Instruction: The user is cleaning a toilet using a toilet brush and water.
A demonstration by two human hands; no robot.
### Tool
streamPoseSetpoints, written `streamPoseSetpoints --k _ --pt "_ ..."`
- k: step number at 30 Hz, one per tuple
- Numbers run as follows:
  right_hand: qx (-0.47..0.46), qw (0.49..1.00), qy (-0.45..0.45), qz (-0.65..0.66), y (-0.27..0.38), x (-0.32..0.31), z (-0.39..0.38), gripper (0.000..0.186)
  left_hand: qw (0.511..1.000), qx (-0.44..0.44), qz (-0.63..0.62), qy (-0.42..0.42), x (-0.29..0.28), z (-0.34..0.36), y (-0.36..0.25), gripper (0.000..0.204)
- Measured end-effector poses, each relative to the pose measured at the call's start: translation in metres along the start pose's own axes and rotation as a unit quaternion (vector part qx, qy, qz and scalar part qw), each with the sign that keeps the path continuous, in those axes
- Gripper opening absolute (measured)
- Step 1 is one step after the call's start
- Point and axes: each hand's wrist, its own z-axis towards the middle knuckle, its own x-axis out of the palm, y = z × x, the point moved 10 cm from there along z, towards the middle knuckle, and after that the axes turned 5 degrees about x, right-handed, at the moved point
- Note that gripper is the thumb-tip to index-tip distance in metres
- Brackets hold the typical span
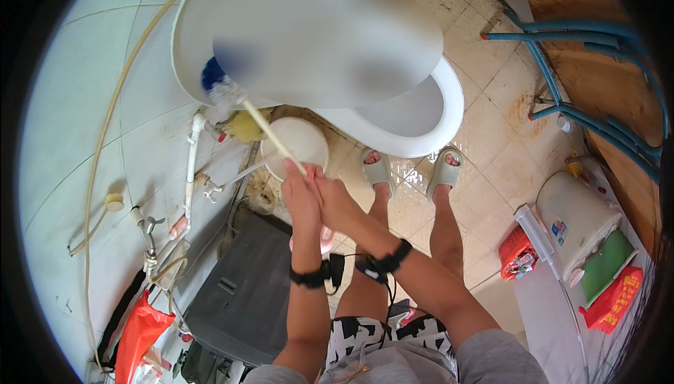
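Observation:
Both my hands are closed round the pale stick handle of a long brush [270,131]. My left hand [300,194] and my right hand [335,203] sit close together at its near end. The handle slants up to the far left. Its blue and whitish head is at the left part of a large white rounded fixture [184,33]; I cannot tell whether it touches. A blurred oval covers much of that fixture and part of the brush head. Right of the brush is a white toilet bowl rim [455,96].
Below the brush head are a white bucket [309,135] and something yellow [244,126]. Pipes and a tap [149,229] line the left wall, near a dark grey lidded bin [239,279]. My slippered feet stand on wet tiles [411,173]. At right are a blue-framed chair [547,75] and a white tub [572,205].

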Motion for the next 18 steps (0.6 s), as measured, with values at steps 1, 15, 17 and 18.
streamPoseSetpoints --k 1,15,17,18 --pt "-0.005 0.999 -0.001 0.034 -0.016 0.005 0.012 0.042 1.0 0.001 0.004 -0.003 -0.007 0.006 0.009 0.059" --pt "-0.104 0.989 -0.056 0.088 0.021 -0.025 0.058 0.025 0.983 0.067 0.132 0.111 0.061 0.049 -0.035 0.067" --pt "-0.102 0.985 -0.035 0.135 -0.003 -0.004 0.078 0.022 0.967 0.035 0.215 0.131 0.052 0.072 0.003 0.068" --pt "-0.098 0.969 -0.122 0.192 -0.03 -0.019 0.077 0.024 0.945 -0.01 0.288 0.153 0.054 0.078 0.034 0.069"
